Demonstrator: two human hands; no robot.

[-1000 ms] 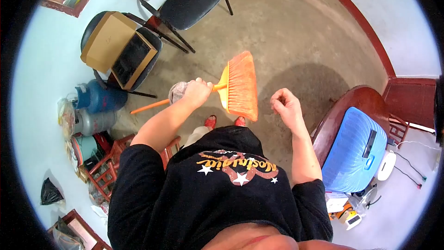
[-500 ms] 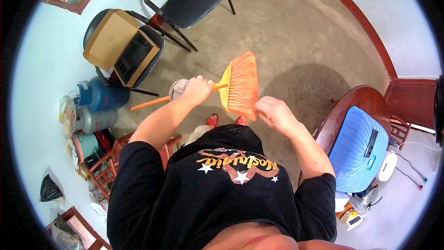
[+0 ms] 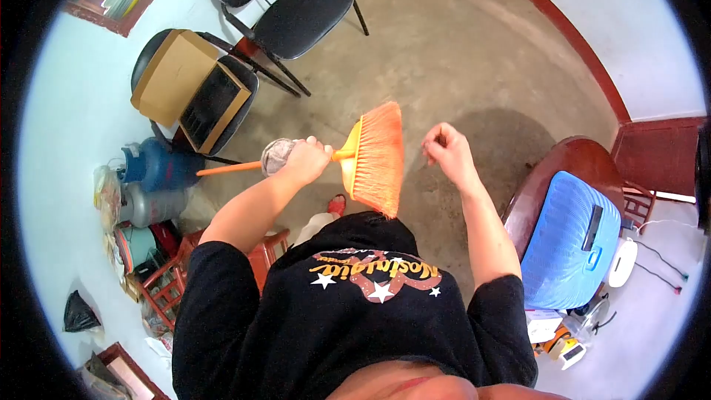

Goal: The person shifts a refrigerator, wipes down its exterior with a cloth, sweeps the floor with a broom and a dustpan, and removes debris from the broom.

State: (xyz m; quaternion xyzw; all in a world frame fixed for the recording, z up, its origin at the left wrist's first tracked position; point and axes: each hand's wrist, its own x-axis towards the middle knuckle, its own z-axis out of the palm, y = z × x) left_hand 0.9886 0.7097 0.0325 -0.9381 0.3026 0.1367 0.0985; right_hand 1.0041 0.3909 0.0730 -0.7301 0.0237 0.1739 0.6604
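Note:
My left hand point(image 3: 309, 161) is wrapped round the handle of an orange broom point(image 3: 380, 159), close to its yellow head. The bristles point to the right, and the orange handle runs out to the left. A grey, rounded, cloth-like bundle point(image 3: 277, 155) sits against the handle beside my left hand; whether the hand also grips it I cannot tell. My right hand point(image 3: 449, 154) is raised to the right of the bristles, apart from them. Its fingers are curled into a pinch, and anything between them is too small to make out.
Two black chairs stand at upper left; the nearer one bears an open cardboard box point(image 3: 170, 89) with a dark item inside. Blue and grey gas cylinders point(image 3: 164, 152) stand by the left wall. On the right, a round wooden table point(image 3: 581, 152) carries a blue ribbed cover point(image 3: 570, 252).
My right hand has moved away from the bristles, up and to the right. The broom and my left hand have shifted slightly left and down in view.

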